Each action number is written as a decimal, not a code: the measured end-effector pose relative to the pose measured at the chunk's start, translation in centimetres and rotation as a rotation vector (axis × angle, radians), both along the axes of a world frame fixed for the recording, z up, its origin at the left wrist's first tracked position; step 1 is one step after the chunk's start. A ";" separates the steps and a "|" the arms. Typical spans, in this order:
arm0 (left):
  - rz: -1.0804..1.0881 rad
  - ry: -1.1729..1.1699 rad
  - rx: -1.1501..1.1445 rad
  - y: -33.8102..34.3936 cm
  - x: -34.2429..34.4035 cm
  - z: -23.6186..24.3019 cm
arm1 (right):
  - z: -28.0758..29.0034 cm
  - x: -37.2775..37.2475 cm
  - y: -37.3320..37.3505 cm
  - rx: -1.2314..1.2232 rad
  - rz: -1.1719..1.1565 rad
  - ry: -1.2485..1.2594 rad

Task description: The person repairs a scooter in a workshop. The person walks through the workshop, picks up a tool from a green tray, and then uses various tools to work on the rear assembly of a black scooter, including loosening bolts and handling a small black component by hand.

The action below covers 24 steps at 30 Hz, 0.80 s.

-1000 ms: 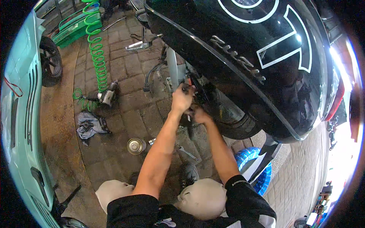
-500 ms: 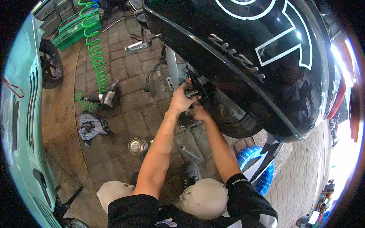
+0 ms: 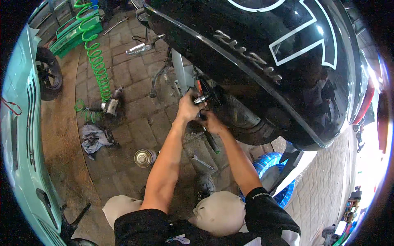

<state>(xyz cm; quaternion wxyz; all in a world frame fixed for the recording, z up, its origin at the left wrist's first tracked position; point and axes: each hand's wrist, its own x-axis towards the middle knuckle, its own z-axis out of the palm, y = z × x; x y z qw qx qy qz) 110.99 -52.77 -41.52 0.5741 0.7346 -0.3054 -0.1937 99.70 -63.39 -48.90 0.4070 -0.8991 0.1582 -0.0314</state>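
Note:
My left hand (image 3: 188, 105) is closed on a short chrome socket-like piece (image 3: 200, 99), beside a grey metal bracket (image 3: 179, 70) under the black scooter body (image 3: 250, 61). Just below it, my right hand (image 3: 211, 122) has curled fingers round a dark piece I cannot make out, partly hidden by the left. A black handle with a green end (image 3: 212, 142) hangs below the hands. A wrench (image 3: 202, 163) lies on the pavers beneath, and a silver can (image 3: 143, 158) stands to their left. The scooter's muffler (image 3: 244, 112) is right of my hands.
A teal scooter panel (image 3: 28, 123) fills the left edge. On the pavers (image 3: 135, 123) lie an air impact gun (image 3: 111, 107), a grey rag (image 3: 94, 141) and a coiled green hose (image 3: 98, 65). A green toolbox (image 3: 74, 39) is at back left, a blue-wrapped tyre (image 3: 283, 197) at right.
My hands sit slightly further left in the picture, as does the whole scene. The chrome piece shows more clearly, and the green-ended black handle has come into sight below my hands.

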 end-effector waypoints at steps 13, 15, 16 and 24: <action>-0.257 0.102 -0.050 4.3 2.1 3.0 | 3.3 -1.3 7.4 0.411 -0.304 -0.155; -0.240 0.121 0.034 5.0 2.6 2.6 | 3.4 -1.4 8.2 -0.331 -0.176 -0.250; -0.220 0.029 0.058 5.2 2.8 2.2 | 3.5 -1.3 8.5 -0.256 -0.154 -0.212; -0.350 -0.288 0.524 6.5 4.3 -4.8 | 3.4 -1.8 9.1 -0.143 0.058 0.384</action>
